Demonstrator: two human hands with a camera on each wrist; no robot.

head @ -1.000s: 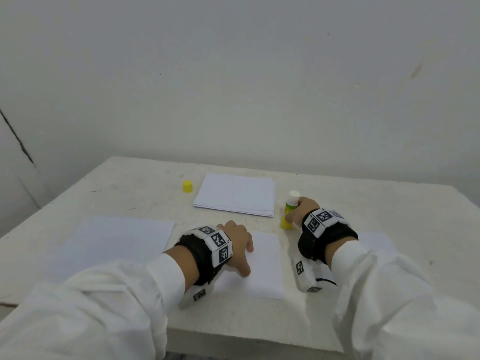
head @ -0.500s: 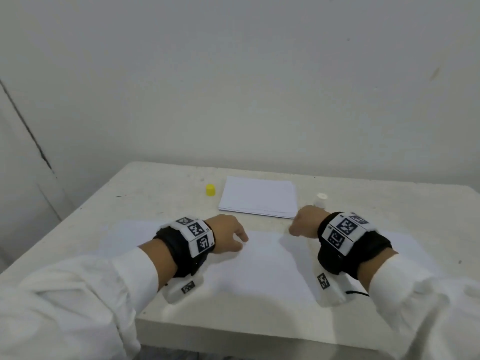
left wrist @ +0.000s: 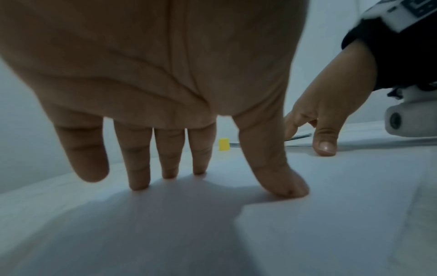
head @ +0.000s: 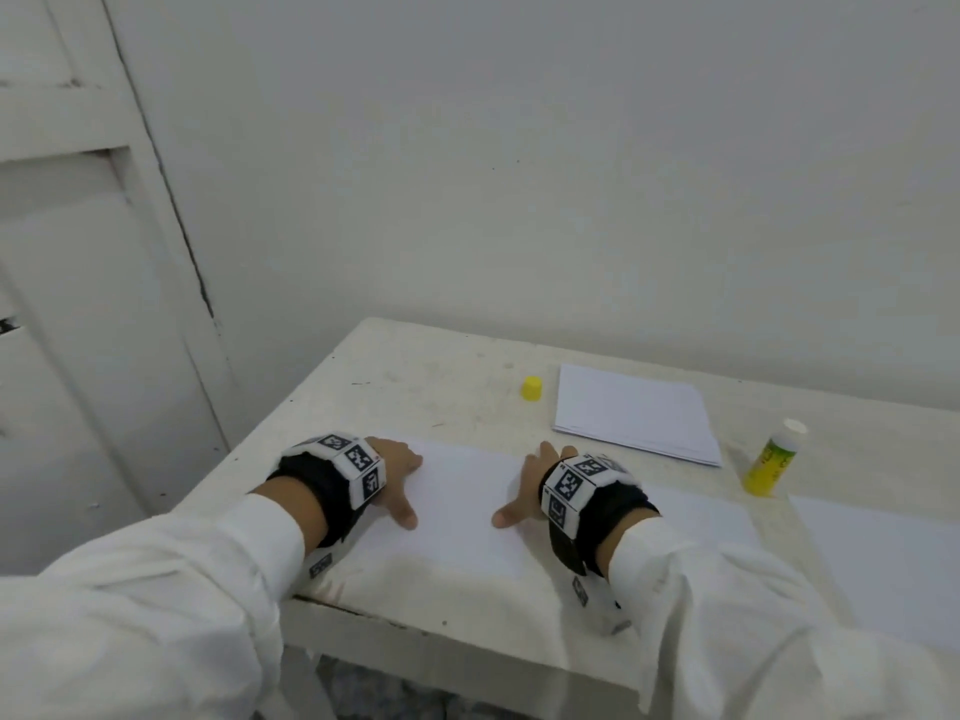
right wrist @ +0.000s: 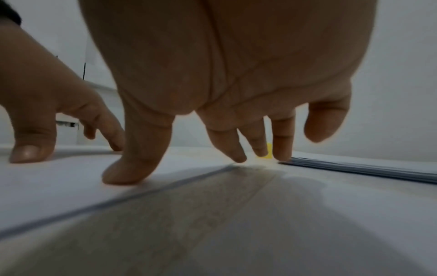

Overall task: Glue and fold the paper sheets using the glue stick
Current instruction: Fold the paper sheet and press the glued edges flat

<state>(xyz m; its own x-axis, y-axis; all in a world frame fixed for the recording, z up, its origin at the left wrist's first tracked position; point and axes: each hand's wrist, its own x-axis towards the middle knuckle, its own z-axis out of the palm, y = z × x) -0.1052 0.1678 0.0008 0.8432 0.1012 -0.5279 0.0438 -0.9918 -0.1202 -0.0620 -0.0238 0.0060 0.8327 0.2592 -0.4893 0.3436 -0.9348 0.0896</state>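
A white paper sheet (head: 457,511) lies flat near the table's front edge. My left hand (head: 401,483) and right hand (head: 522,485) both rest on it, a little apart, with spread straight fingers. In the left wrist view the left fingers (left wrist: 139,168) and thumb press the sheet (left wrist: 319,224). In the right wrist view the right thumb (right wrist: 132,168) touches the sheet's edge. The glue stick (head: 771,462), yellow-green with its white tip bare, stands upright to the right, untouched. Its yellow cap (head: 532,388) sits farther back.
A stack of white sheets (head: 634,413) lies behind the hands, beside the cap. Another loose sheet (head: 883,553) lies at the right. The white table (head: 415,376) stands against a wall, with its left edge close to my left wrist.
My right hand has let go of the glue stick, which now stands alone. Both hands have moved onto the sheet and flattened. The head view has turned left.
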